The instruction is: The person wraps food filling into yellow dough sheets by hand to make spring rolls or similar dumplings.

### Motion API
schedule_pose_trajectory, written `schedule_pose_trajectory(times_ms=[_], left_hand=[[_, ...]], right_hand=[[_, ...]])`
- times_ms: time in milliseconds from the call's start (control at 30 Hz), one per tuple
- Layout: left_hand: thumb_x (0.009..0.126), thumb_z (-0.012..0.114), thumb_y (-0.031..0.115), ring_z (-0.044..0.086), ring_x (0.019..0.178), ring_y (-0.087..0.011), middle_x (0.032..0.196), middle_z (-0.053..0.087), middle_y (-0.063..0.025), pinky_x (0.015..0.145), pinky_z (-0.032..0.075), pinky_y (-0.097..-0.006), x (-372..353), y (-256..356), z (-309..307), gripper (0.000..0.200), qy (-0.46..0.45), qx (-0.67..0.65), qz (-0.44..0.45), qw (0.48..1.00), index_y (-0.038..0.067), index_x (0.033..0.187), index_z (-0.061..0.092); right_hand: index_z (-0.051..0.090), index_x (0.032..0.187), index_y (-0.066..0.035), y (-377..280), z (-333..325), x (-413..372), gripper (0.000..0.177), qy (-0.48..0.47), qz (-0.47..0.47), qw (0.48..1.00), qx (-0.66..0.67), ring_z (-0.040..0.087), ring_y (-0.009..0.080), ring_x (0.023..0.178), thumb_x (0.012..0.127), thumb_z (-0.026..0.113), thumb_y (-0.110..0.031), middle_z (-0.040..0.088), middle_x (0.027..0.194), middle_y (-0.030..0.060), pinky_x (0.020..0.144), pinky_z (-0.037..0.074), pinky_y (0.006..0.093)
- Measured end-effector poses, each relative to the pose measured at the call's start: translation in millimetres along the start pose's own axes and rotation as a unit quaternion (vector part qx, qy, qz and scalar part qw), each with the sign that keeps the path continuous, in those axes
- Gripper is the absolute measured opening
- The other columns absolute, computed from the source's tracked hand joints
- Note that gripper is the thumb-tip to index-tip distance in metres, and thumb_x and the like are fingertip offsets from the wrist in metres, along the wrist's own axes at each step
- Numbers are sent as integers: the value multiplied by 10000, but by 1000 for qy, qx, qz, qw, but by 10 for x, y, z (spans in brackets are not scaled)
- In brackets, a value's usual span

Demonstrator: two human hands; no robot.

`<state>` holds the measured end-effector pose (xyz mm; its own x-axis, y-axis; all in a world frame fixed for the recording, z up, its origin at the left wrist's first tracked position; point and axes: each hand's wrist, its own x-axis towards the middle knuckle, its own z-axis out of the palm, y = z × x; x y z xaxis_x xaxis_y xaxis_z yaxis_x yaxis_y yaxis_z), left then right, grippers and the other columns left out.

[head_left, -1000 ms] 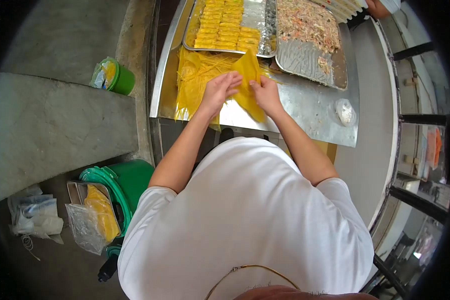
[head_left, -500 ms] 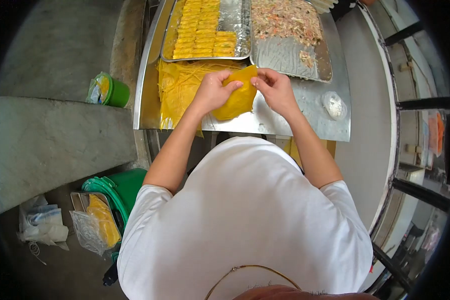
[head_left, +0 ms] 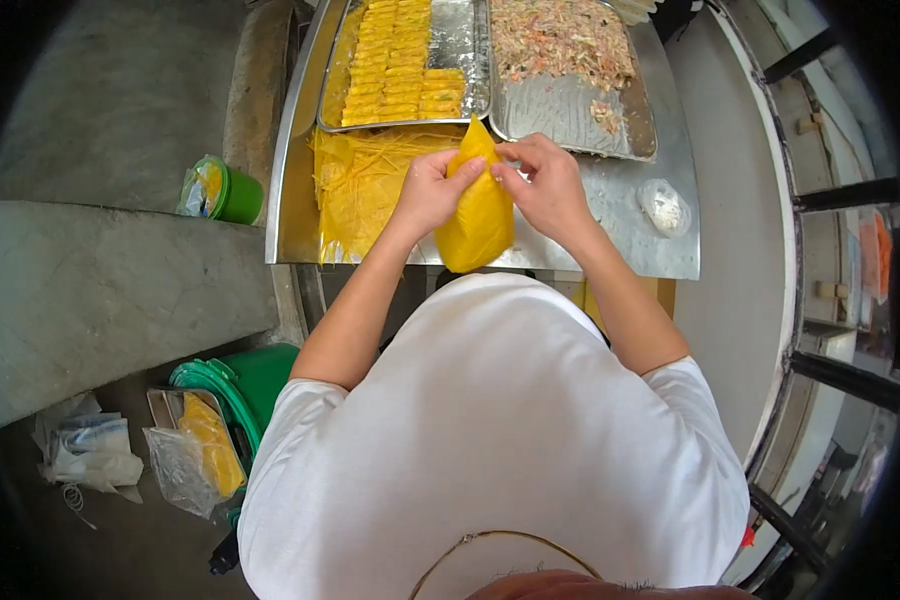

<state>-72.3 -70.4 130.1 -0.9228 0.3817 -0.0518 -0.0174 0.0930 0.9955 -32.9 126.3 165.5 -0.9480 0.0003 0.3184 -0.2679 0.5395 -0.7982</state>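
Left hand [head_left: 432,190] and right hand [head_left: 548,188] pinch the yellow sheet [head_left: 478,228] by its top, over the near edge of the desk [head_left: 620,240]; seemingly light, limp, tear-prone.

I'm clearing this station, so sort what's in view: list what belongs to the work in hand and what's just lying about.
In use: left hand and right hand, both pinching the yellow sheet; stack of yellow sheets; tray of yellow rolls; tray of filling.
Lying about: green cup; green bucket; plastic bags on the floor; white bundle on the metal table.
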Motion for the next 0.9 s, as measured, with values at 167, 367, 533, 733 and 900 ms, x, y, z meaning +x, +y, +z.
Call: schedule_pose_trajectory(times_ms=[167,367,533,733,900], left_hand=[[1050,687,203,659,863,-53,978,757,8,754,550,-258,-77,15,9,245,-1,16,10,1000,-8,1158,750],[1047,695,221,638,878,-50,966,747,22,773,541,-263,-105,-212,-51,250,-18,71,41,996,6,1160,754],[1047,696,233,638,873,-55,965,741,25,770,539,-265,-173,-186,-44,253,-21,36,33,999,13,1157,757],[1036,700,217,632,825,-61,906,735,10,730,529,-280,-220,-205,-52,223,-12,-9,12,1000,18,1119,757],[1047,687,225,620,814,-51,910,729,25,719,523,-267,-245,-223,-87,230,-35,-29,-2,999,20,1123,756]], right_hand=[[778,1086,-5,-49,35,-37,213,-37,57,998,-7,659,170,762,894,753,-94,723,951,93,712,544,306],[775,1086,-3,22,128,-82,208,-51,124,990,45,660,154,792,893,744,-74,751,1026,103,748,554,311],[749,1157,4,14,164,-103,261,-39,81,994,61,644,125,802,907,742,-70,751,1007,70,749,546,295],[729,1152,9,11,171,-121,260,-58,140,983,104,592,72,783,905,758,-67,695,925,6,711,508,254],[720,1067,5,-18,127,-104,186,-72,129,984,97,560,58,754,900,767,-61,662,893,-9,687,488,247]])
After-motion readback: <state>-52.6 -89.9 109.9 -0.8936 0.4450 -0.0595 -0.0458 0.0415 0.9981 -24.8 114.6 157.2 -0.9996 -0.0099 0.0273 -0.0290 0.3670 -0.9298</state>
